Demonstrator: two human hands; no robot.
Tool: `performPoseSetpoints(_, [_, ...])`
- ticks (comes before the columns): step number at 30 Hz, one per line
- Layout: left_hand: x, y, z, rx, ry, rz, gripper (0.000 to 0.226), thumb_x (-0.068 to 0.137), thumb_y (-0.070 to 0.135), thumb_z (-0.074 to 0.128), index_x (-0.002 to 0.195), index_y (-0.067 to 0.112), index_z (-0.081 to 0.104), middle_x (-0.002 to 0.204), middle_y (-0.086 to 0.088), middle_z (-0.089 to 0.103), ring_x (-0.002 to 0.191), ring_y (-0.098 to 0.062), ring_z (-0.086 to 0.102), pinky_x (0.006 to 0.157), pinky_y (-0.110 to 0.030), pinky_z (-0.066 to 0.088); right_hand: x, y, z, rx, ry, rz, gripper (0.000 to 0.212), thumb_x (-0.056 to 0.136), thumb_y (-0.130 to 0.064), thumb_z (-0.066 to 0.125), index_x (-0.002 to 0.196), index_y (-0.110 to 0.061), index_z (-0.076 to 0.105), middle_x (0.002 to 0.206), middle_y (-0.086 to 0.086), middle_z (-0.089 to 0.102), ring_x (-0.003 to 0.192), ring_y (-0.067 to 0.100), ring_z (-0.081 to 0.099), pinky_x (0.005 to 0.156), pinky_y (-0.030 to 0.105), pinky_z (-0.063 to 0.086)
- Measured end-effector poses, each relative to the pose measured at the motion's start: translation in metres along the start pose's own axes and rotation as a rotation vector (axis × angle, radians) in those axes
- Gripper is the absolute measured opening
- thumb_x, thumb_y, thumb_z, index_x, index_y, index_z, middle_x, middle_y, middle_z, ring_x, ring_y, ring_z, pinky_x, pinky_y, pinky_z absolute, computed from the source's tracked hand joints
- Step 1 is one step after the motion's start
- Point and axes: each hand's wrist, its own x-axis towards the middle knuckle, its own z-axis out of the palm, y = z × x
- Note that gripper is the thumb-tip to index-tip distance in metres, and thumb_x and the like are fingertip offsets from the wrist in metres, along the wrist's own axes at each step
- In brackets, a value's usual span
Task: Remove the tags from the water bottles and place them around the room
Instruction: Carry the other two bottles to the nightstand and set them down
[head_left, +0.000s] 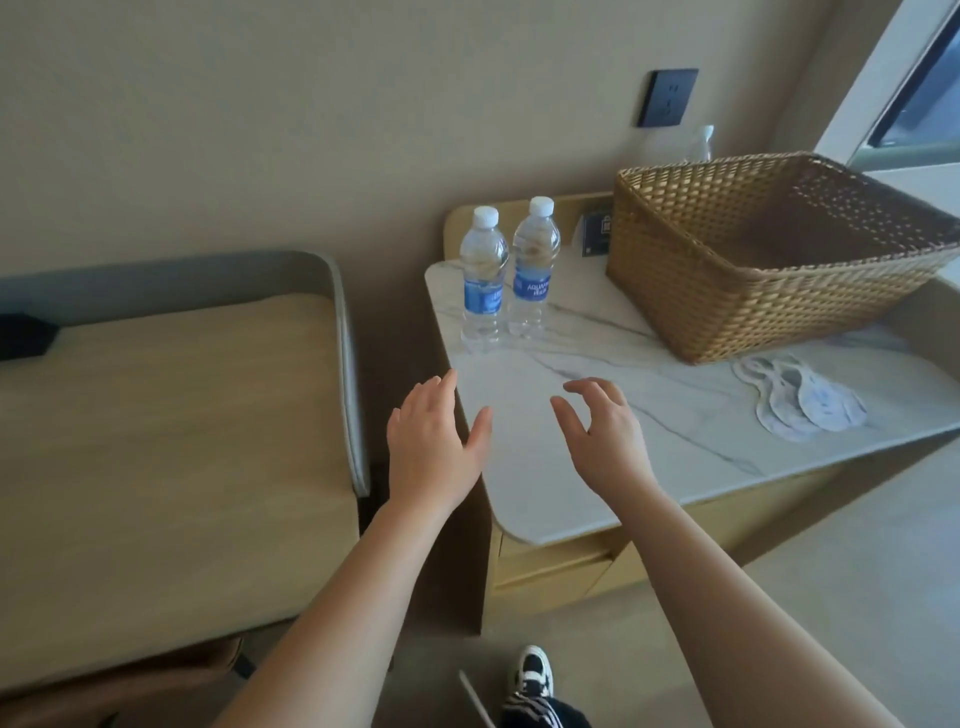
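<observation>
Fingers (587, 387) of both hands spread, holding nothing.
Left hand (434, 441) and right hand (605, 441) hover over bench (519, 467) near edge; loose tags (802, 400) lie at right; two water bottles (506, 270) stand upright farther back, beside wicker basket (769, 260).

White marble-look tabletop (524, 467) with grey veining and rounded corners, set on a light wooden cabinet base. At far left corner, two clear water bottles (508, 270) with white caps and blue labels, upright, side by side, almost touching. At right rear, large woven wicker basket (727, 291), resting on the top. Just in front of basket, near right edge, small overlapping pile of white paper tags (802, 402), lying flat. Behind bottles, beside basket, small dark card (595, 234) propped upright. Front left stretch of top bare.
</observation>
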Motion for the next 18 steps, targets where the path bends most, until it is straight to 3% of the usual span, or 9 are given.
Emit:
performPoseSetpoints(3, [0.041,-0.001,0.018,-0.05,0.082,-0.01,0.06,0.092,0.047,0.05,0.139,0.011,0.045,0.14,-0.01,0.052,0.133,-0.026,0.044,0.11,-0.041,0.031,0.047,0.007,0.009,0.044,0.015,-0.026,0.033,0.093,-0.039,0.052,0.118,-0.018,0.059,0.122,-0.005,0.053,0.098,0.018,0.056,0.081,0.022,0.037])
performPoseSetpoints(7, [0.1,0.007,0.039,-0.166,0.15,-0.069,0.063,0.09,0.046,0.056,0.142,0.015,0.041,0.151,-0.012,0.036,0.142,-0.022,0.028,0.11,-0.029,0.021,0.11,0.011,0.017,0.133,0.065,-0.102,0.029,0.092,-0.03,0.056,0.118,-0.017,0.058,0.119,-0.003,0.054,0.097,0.012,0.054,0.072,0.01,0.033])
performPoseSetpoints(12, [0.171,0.023,0.056,-0.329,0.26,-0.078,0.079,0.081,0.057,0.058,0.144,0.016,0.032,0.15,-0.005,0.03,0.138,-0.003,0.022,0.106,-0.009,0.016,0.187,0.002,0.021,0.218,0.123,-0.159,0.047,0.089,-0.029,0.06,0.132,-0.018,0.044,0.133,-0.001,0.044,0.12,0.003,0.039,0.094,0.014,0.027])
performPoseSetpoints(14, [0.194,0.027,0.061,-0.36,0.294,-0.047,0.083,0.078,0.053,0.067,0.143,0.013,0.033,0.144,-0.004,0.036,0.133,-0.004,0.031,0.106,-0.01,0.023,0.213,-0.003,0.025,0.248,0.11,-0.154,0.06,0.088,-0.031,0.061,0.14,-0.019,0.035,0.146,0.002,0.036,0.136,0.011,0.03,0.105,0.02,0.023])
performPoseSetpoints(16, [0.212,0.026,0.067,-0.381,0.274,-0.049,0.089,0.073,0.051,0.074,0.142,0.012,0.035,0.141,-0.005,0.04,0.132,-0.014,0.038,0.107,-0.021,0.031,0.234,-0.006,0.03,0.288,0.073,-0.138,0.071,0.087,-0.035,0.063,0.146,-0.023,0.026,0.153,0.0,0.027,0.143,0.013,0.02,0.107,0.022,0.017])
performPoseSetpoints(18, [0.225,0.023,0.072,-0.406,0.238,-0.069,0.093,0.069,0.05,0.078,0.142,0.012,0.036,0.14,-0.005,0.043,0.13,-0.015,0.041,0.104,-0.019,0.033,0.25,-0.007,0.037,0.342,0.024,-0.127,0.078,0.084,-0.041,0.064,0.148,-0.027,0.021,0.155,-0.002,0.024,0.144,0.012,0.018,0.107,0.023,0.018])
